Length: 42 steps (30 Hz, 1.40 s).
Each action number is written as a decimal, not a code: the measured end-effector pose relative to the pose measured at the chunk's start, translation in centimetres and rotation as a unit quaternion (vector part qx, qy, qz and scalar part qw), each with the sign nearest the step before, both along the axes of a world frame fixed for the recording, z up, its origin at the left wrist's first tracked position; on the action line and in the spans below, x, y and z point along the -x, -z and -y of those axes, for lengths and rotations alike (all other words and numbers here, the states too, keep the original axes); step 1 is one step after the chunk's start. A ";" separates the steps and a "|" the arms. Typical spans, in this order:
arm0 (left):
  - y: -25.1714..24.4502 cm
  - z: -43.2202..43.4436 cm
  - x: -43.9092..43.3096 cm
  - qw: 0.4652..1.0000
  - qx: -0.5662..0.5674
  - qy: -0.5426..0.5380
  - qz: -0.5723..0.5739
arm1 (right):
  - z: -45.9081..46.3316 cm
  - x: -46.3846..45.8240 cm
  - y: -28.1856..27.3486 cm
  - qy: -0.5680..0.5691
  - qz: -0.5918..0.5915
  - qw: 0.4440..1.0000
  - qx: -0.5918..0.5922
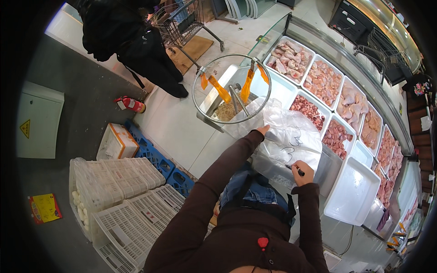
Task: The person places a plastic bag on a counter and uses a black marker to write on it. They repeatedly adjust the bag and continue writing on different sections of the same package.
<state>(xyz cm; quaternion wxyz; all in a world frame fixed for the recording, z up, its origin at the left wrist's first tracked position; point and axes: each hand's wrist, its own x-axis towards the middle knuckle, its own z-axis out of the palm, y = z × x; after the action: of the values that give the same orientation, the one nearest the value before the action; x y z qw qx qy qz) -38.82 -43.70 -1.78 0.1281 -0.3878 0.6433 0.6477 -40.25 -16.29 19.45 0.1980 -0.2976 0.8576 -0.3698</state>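
A clear plastic bag [273, 146] is spread in front of me, with a white sheet-like layer [290, 136] bearing dark handwritten strokes. At its left edge, my left hand [263, 130] grips the plastic; some of its fingers are hidden. My right hand [304, 174] holds a black marker pen [300, 172], its tip close to the lower part of the white surface. Just beyond the bag, white trays of diced meat [307, 111] and dark red meat pieces [336, 136] sit in the display counter.
A metal ring rack [194, 92] with orange-handled clips stands ahead. Trays of chicken pieces [290, 56] line the glass counter. An unfilled white tray [351, 191] lies at right. Stacked plastic crates [129, 218], a fire extinguisher [131, 104] and a person in black [136, 44] are at left.
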 end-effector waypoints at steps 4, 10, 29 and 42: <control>-7.7 -1.1 -0.3 0.998 0.033 0.050 0.000 | -1.0 0.0 -0.6 0.013 -0.032 0.999 0.020; -10.0 -0.8 -0.4 0.998 0.023 0.054 0.006 | -2.8 -0.1 1.9 -0.145 -0.201 0.950 -0.189; -8.8 -0.8 -0.4 0.999 0.005 0.047 -0.002 | -2.4 0.8 3.7 -0.169 -0.307 0.925 -0.150; -1.3 -0.7 1.0 0.998 0.007 0.057 0.021 | -3.7 -0.7 4.4 -0.215 -0.250 0.919 -0.217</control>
<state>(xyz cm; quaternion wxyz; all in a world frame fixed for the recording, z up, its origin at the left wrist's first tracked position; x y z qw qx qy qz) -39.81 -43.02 -0.46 0.1755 -0.3651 0.6660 0.6264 -39.59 -12.60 15.08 0.1114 -0.5076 0.8536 -0.0366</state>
